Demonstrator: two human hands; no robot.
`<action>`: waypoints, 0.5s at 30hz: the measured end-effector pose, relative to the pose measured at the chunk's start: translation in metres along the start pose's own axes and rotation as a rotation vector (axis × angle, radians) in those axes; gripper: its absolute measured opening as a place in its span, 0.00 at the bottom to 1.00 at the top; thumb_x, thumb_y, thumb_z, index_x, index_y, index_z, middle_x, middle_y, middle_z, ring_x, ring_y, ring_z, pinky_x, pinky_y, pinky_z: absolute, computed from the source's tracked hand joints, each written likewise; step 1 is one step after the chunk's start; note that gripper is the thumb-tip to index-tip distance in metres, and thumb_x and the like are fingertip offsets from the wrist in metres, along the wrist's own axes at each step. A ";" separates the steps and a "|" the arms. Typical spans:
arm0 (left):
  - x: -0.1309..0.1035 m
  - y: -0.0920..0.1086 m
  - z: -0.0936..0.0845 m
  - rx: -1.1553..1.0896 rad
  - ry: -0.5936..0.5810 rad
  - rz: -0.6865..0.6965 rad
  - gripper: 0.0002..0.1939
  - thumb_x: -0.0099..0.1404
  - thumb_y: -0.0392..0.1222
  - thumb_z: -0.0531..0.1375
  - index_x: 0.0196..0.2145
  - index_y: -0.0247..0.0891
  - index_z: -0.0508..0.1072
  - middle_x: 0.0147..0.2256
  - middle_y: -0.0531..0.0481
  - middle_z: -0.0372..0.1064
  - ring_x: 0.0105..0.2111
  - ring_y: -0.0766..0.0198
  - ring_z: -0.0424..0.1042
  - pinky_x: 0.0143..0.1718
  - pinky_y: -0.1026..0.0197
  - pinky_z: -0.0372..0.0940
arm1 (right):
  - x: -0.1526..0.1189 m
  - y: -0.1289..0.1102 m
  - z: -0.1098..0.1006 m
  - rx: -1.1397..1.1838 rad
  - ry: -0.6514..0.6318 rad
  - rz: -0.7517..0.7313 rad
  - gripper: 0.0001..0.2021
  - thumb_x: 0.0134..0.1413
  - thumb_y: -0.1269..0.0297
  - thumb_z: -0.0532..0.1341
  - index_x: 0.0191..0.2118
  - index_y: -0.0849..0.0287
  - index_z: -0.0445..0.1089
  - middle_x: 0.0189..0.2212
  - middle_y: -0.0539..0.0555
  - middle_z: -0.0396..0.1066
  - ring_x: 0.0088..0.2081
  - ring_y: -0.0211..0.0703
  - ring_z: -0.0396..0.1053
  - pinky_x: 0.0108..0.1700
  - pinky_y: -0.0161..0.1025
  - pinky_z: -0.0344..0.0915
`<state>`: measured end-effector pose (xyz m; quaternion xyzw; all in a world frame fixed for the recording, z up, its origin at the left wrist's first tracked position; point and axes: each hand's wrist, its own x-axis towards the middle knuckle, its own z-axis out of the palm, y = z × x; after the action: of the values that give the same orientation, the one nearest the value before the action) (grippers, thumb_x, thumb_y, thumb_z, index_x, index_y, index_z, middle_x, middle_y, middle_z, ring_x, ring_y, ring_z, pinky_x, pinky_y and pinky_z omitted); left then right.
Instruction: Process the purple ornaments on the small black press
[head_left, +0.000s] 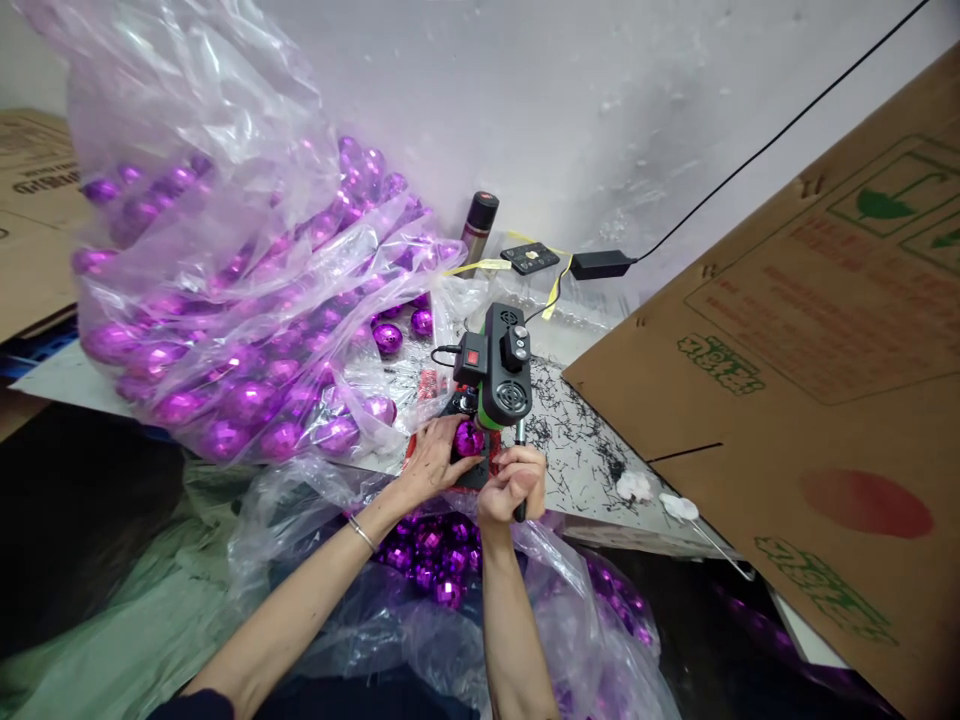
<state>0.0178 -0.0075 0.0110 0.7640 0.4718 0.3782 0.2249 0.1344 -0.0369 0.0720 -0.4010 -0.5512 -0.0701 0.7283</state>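
Note:
A black and green bench drill press (506, 365) stands on the white table, with a red switch on its side box. Under its head sits a shiny purple mirrored ball (469, 439). My left hand (437, 452) holds this ball from the left, thumb in front and fingers behind. My right hand (516, 482) is wrapped round the press's black-ended lever (520, 512), just right of the ball. Below my hands, an open clear bag (315, 545) at the table's front edge holds many similar purple balls (439, 555).
A large clear bag (202, 240) of purple balls fills the left, with loose balls (388, 339) beside it. Behind are a bottle (478, 222), phone (530, 258) and power adapter (601, 264). Black shavings (577, 430) litter the table (592, 510); a big cardboard box (787, 400) stands right.

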 end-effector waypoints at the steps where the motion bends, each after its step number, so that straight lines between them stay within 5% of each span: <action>1: 0.000 0.000 0.000 0.000 -0.001 -0.001 0.31 0.73 0.53 0.69 0.67 0.40 0.69 0.60 0.35 0.76 0.61 0.40 0.75 0.62 0.39 0.68 | -0.001 0.002 -0.001 -0.007 -0.025 -0.027 0.21 0.79 0.63 0.49 0.28 0.53 0.60 0.26 0.46 0.65 0.27 0.38 0.66 0.38 0.43 0.66; 5: 0.005 -0.001 0.001 -0.005 0.009 -0.005 0.31 0.72 0.53 0.70 0.67 0.38 0.69 0.60 0.34 0.76 0.62 0.40 0.75 0.63 0.39 0.68 | 0.011 -0.005 -0.002 0.012 -0.042 -0.046 0.22 0.79 0.63 0.51 0.27 0.53 0.62 0.25 0.46 0.66 0.26 0.38 0.65 0.34 0.41 0.64; 9: 0.003 0.001 0.001 -0.030 0.044 0.007 0.33 0.72 0.50 0.71 0.67 0.37 0.69 0.60 0.33 0.76 0.62 0.39 0.76 0.63 0.37 0.70 | 0.047 -0.031 -0.001 0.005 -0.034 0.144 0.22 0.78 0.63 0.53 0.26 0.53 0.62 0.23 0.46 0.64 0.27 0.39 0.66 0.32 0.39 0.61; 15: -0.069 0.017 -0.017 -0.006 0.026 0.146 0.38 0.74 0.49 0.68 0.76 0.44 0.61 0.68 0.31 0.70 0.68 0.39 0.72 0.67 0.34 0.69 | 0.057 -0.044 -0.008 -0.013 -0.105 0.234 0.24 0.79 0.57 0.55 0.25 0.54 0.63 0.23 0.46 0.64 0.29 0.38 0.68 0.33 0.38 0.62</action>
<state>-0.0050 -0.0766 0.0085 0.7907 0.4166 0.4049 0.1932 0.1382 -0.0521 0.1428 -0.4706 -0.5375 0.0328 0.6990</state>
